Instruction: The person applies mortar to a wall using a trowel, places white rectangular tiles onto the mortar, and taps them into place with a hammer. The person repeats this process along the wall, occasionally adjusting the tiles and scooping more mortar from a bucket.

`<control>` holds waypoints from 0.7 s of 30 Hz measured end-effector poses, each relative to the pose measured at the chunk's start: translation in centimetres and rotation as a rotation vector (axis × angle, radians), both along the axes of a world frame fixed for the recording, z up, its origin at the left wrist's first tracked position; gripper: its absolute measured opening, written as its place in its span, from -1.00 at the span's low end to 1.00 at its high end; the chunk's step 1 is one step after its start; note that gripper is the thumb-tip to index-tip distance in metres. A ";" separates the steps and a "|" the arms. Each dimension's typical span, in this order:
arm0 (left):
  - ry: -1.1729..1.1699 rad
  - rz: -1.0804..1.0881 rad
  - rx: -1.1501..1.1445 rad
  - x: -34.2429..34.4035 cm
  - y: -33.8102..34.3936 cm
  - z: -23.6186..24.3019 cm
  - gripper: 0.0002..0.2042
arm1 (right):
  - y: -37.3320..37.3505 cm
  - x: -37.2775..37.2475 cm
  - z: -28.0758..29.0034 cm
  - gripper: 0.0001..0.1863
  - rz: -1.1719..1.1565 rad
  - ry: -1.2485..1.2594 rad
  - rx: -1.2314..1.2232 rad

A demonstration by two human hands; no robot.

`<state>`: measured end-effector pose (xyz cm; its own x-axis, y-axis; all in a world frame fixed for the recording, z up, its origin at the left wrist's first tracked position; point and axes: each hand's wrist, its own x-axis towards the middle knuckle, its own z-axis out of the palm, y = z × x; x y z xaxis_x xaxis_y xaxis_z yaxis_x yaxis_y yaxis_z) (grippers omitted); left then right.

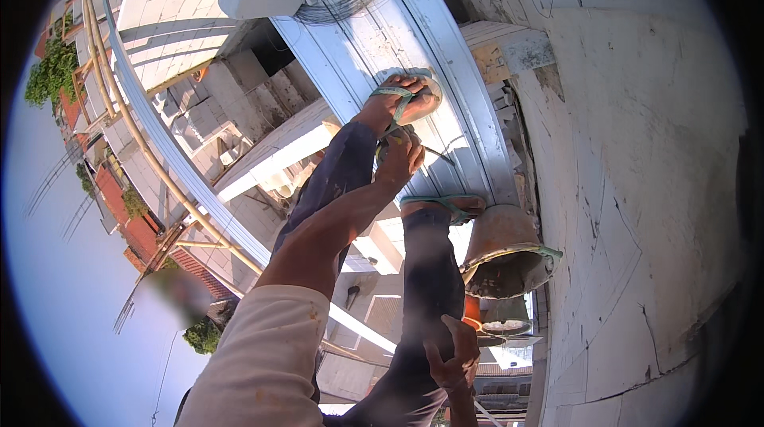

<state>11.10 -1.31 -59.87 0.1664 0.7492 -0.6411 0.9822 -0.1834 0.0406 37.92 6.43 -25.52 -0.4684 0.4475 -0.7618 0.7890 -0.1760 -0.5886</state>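
My left hand (402,158) reaches down beside my left foot (410,99). Its fingers are curled round something dark, mostly hidden by the hand, and a thin dark bar (439,156) shows just to its right. My right hand (456,354) is by my right knee, its thumb and fingers apart and nothing seen in it. Both feet wear green flip-flops and stand on a pale ribbed metal deck (374,49). Near my right foot (454,206), a mortar-stained bucket (503,237) lies tipped with its mouth toward me.
Loose coiled wire (342,7) lies farther up the deck. A rough grey wall (637,148) runs along the right. Past the deck's left edge the structure drops to a lower level with white beams (274,148). Bamboo poles (147,140) stand at the left. More buckets (505,323) sit below.
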 end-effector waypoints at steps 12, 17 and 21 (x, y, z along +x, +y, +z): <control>-0.487 0.467 -0.051 -8.5 2.6 -3.9 -0.47 | 0.5 -2.0 1.2 -0.46 0.034 -0.019 0.061; -0.259 0.236 -0.208 -4.4 3.0 1.9 -0.17 | 0.4 -2.6 1.4 -0.45 0.030 -0.056 0.056; -0.505 0.791 0.175 -11.7 11.2 9.2 -0.18 | 0.0 -2.1 1.1 -0.45 0.033 -0.039 0.062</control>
<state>-0.62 9.93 -50.62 -0.2034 0.8415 -0.5006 0.6981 0.4831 0.5284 35.81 6.39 -24.43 -0.4544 0.4794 -0.7508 0.8162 -0.1136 -0.5665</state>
